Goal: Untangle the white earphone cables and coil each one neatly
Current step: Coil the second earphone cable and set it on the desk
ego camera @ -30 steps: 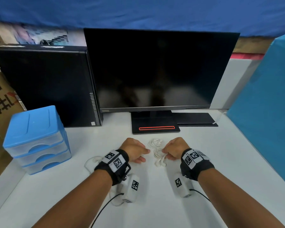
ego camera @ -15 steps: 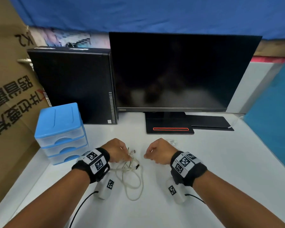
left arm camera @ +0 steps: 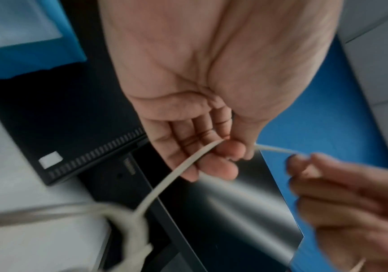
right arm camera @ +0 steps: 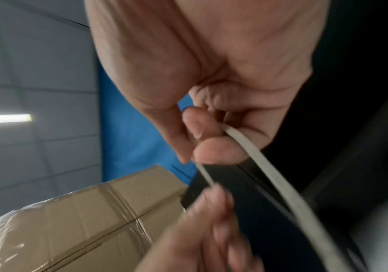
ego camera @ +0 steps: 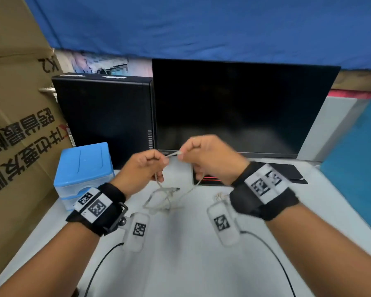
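Now raised: both hands lifted off counter (ego camera: 180,264).
Left hand (ego camera: 141,170): grip pinches earphone cable (ego camera: 172,154).
Right hand (ego camera: 210,159): pinches same cable.
Tangle (ego camera: 163,198): hangs at 6 o'clock; untangling begins.

Motion blurs the cable's (ego camera: 165,197) hanging loops; its earbuds cannot be made out.

both hands (ego camera: 141,168) (ego camera: 210,159) raised off table | earphone cable (ego camera: 172,154) lifted, pinched taut between them
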Available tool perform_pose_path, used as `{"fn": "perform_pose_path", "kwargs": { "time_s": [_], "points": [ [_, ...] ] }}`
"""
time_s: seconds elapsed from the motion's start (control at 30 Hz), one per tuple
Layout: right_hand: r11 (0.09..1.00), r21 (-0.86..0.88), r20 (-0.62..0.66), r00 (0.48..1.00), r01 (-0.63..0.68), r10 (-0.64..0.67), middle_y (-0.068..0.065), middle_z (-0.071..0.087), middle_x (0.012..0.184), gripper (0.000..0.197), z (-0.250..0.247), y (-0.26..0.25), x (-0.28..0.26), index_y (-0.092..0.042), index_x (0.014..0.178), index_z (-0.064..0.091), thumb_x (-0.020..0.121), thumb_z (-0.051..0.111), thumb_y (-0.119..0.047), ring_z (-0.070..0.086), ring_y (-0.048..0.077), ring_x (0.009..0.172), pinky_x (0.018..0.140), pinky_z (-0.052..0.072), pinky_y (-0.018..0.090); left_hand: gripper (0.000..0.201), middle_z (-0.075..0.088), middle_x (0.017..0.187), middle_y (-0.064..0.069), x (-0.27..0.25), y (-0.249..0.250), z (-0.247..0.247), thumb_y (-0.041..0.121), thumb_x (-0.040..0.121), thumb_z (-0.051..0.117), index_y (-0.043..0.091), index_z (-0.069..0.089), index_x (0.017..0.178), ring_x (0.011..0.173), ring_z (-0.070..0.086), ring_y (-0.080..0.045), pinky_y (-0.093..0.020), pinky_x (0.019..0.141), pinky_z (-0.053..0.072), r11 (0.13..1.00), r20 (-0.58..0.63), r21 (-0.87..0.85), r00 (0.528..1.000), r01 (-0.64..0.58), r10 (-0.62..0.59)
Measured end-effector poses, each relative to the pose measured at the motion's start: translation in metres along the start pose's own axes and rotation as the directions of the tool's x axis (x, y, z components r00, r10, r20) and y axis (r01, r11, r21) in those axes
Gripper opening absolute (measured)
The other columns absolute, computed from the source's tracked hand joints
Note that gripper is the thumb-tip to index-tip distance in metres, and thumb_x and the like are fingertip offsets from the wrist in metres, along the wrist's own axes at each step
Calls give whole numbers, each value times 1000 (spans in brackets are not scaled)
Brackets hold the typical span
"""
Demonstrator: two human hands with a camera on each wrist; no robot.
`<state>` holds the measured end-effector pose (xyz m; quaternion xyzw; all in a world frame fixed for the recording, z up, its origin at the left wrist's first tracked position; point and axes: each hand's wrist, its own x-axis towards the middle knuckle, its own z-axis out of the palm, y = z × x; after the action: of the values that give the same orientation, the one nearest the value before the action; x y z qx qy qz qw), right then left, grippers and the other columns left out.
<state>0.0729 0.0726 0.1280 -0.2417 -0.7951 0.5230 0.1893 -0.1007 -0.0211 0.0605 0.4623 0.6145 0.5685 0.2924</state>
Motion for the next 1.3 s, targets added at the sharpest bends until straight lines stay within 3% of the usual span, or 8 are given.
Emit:
{"fn": "perform_pose_path", "kwargs": {
  "time_s": [0.2,0.5,0.73,0.83,0.93,1.03,1.17,1.3],
  "points": [
    [810,-574,-205,936,122,-286,-7,49,47,15,-64,-113,12,-16,68,68,82,73,-17,40,2,35,38,40,20,28,50,61,2,-3,-12,-18,25,103,46,15,72,101,61,54,-15,-26,68,53,995,-107,-61,990,80,-86],
    [729,-665,-318,820,165,-476,-11,46,70,28,-103,-184,30,-27,67,47,89,55,-42,40,6,60,60,38,27,42,72,77,-7,-13,-33,-8,39,102,37,14,69,111,83,67,-18,-29,91,49,990,-7,-28,991,136,-137],
    [884,-425,-355,862,196,-362,-4,33,67,26,-87,-194,36,-22,73,37,97,46,-17,26,6,49,46,24,16,32,68,105,-4,-13,-71,-11,37,101,46,19,69,115,99,60,-24,-30,82,44,917,-202,19,900,398,-386],
    [939,-89,-403,850,333,-340,1,63,70,18,-54,-175,16,-15,83,54,93,41,-9,47,10,46,45,37,18,31,59,71,-3,-11,-75,-23,30,98,55,10,69,118,67,57,-26,-31,66,47,869,-366,-35,803,493,-470],
    [965,191,-225,965,179,-134,11,72,85,24,-13,-136,6,-8,97,63,93,39,-8,61,22,56,53,46,23,35,50,62,-3,-15,-77,-31,17,94,63,0,59,125,51,48,-15,-24,54,44,856,-386,-262,764,446,-517],
    [970,244,-66,998,-6,22,12,70,99,24,23,-91,10,-9,101,61,95,38,-5,64,27,75,60,46,26,44,64,105,-19,-22,-69,-23,-4,93,59,8,40,130,84,68,-27,-33,79,52,804,-327,-501,790,320,-518],
    [914,385,48,992,-130,121,9,65,95,22,56,-29,25,-5,103,64,96,43,0,62,14,65,51,47,16,17,65,101,-23,-31,-45,2,-3,95,50,8,46,108,80,72,-29,-36,80,55,806,-335,-569,849,163,-408],
    [986,-166,-100,995,0,-17,-2,74,107,34,70,22,32,-20,111,71,82,58,-8,69,13,96,86,58,35,37,71,98,-14,-37,-22,17,34,102,43,4,65,102,81,71,-21,-40,89,50,814,-90,-549,955,189,-282]
  ]
}}
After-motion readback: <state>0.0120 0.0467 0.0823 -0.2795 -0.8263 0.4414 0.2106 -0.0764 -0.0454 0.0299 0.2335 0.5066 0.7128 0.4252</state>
